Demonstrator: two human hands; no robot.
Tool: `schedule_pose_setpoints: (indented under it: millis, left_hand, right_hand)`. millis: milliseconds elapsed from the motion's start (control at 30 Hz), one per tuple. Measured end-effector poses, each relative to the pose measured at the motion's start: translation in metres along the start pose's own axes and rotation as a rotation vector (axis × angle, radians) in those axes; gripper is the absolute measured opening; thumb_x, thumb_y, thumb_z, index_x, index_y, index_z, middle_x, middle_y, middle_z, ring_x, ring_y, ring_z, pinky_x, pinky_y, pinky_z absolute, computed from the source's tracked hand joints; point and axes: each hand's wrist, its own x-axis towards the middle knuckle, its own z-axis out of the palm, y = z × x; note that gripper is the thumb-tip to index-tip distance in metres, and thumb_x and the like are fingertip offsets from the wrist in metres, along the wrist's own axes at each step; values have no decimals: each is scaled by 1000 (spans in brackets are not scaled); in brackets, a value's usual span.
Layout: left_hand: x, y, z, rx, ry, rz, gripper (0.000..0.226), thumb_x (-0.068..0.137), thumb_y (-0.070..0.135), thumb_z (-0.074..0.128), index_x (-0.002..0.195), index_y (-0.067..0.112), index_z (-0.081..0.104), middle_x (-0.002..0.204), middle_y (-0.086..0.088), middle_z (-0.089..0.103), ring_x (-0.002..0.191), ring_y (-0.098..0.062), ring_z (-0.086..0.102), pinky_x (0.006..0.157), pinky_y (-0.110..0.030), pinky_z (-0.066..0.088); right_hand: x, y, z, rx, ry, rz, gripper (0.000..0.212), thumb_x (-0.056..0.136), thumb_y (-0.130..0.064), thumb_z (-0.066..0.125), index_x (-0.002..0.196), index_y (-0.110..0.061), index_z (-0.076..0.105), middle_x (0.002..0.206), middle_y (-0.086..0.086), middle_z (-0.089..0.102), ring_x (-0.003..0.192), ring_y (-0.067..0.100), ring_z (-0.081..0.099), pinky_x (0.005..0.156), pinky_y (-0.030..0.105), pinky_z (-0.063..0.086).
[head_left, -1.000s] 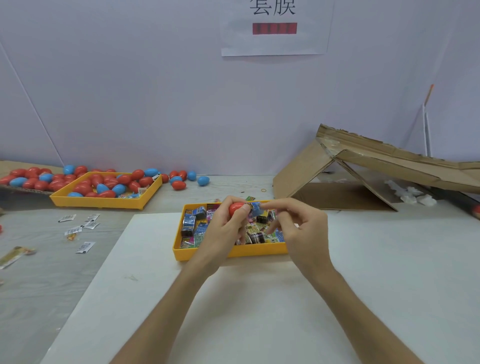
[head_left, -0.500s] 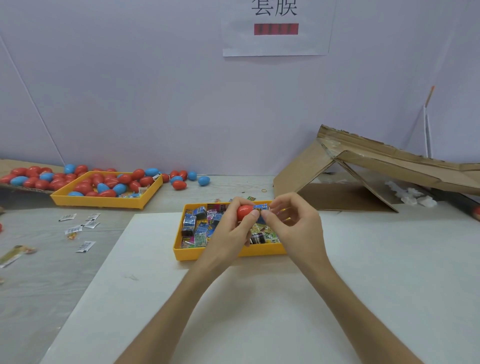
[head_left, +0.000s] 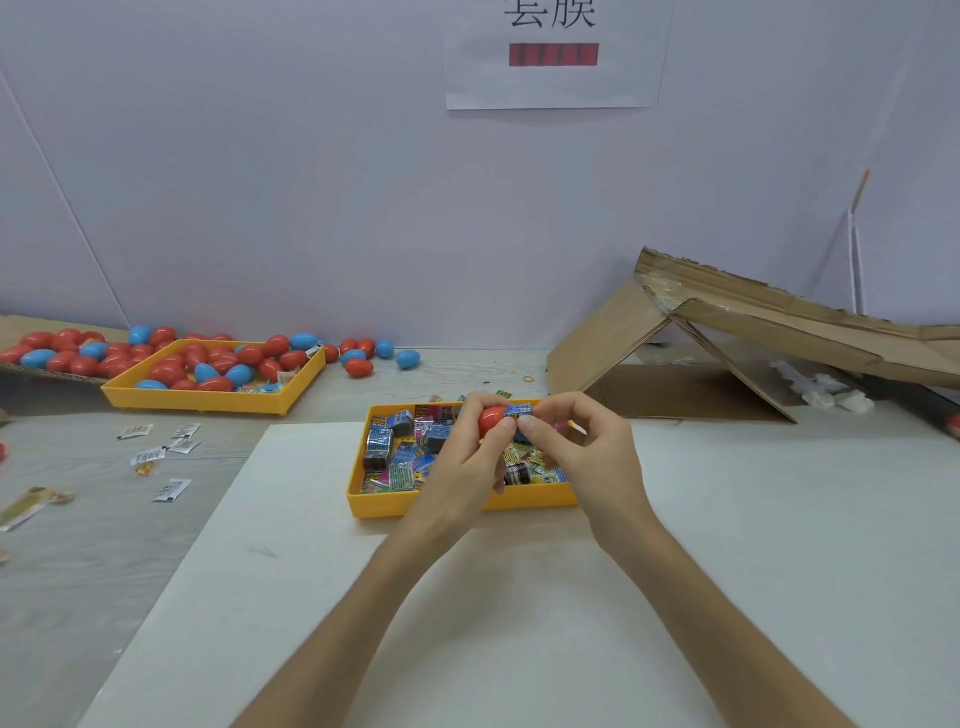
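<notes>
Head view: a red egg (head_left: 491, 420) is held above the yellow tray (head_left: 457, 508) on the counter (head_left: 467, 374), pinched in the curled fingers of the left grip (head_left: 462, 467). A blue sleeve (head_left: 521, 410) is pinched by the right grip (head_left: 587, 457) and touches the egg's right end. The egg's long axis appears to run left to right, between the 2 grips. The sleeve is judged ready to be drawn leftward over it.
</notes>
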Motion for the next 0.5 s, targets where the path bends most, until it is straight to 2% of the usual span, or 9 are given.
schedule_pose_setpoints:
  millis: [133, 200, 333, 500]
  left_hand:
    - [0, 0, 0, -1, 2, -13, 13, 108, 21, 42, 116, 26, 51, 69, 8, 46, 56, -7, 45, 55, -24, 46]
    - [0, 0, 0, 4, 3, -11, 14, 108, 21, 42, 116, 27, 51, 69, 9, 46, 56, -7, 45, 55, -24, 46]
    - [0, -1, 1, 36, 1, 4, 13, 108, 23, 42, 117, 27, 51, 73, 5, 46, 56, -5, 45, 56, -25, 46]
    - [1, -2, 0, 47, 7, 5, 13, 108, 25, 43, 118, 27, 50, 76, 3, 48, 56, -6, 47, 55, -24, 45]
  right_hand:
    - [0, 0, 2, 43, 3, 28, 20, 82, -10, 81, 94, -21, 69, 82, -8, 65, 67, 13, 56, 60, 26, 49]
    - [-1, 1, 2, 15, 35, 17, 22, 81, -10, 82, 91, -21, 65, 82, -9, 63, 68, 14, 55, 62, 29, 49]
    - [0, 3, 0, -53, 9, -24, 16, 85, -13, 80, 81, -18, 65, 70, -10, 61, 62, 13, 53, 57, 22, 46]
    - [-1, 1, 3, -5, -21, -3, 13, 88, -12, 76, 88, -24, 72, 76, -14, 68, 62, 4, 57, 57, 16, 46]
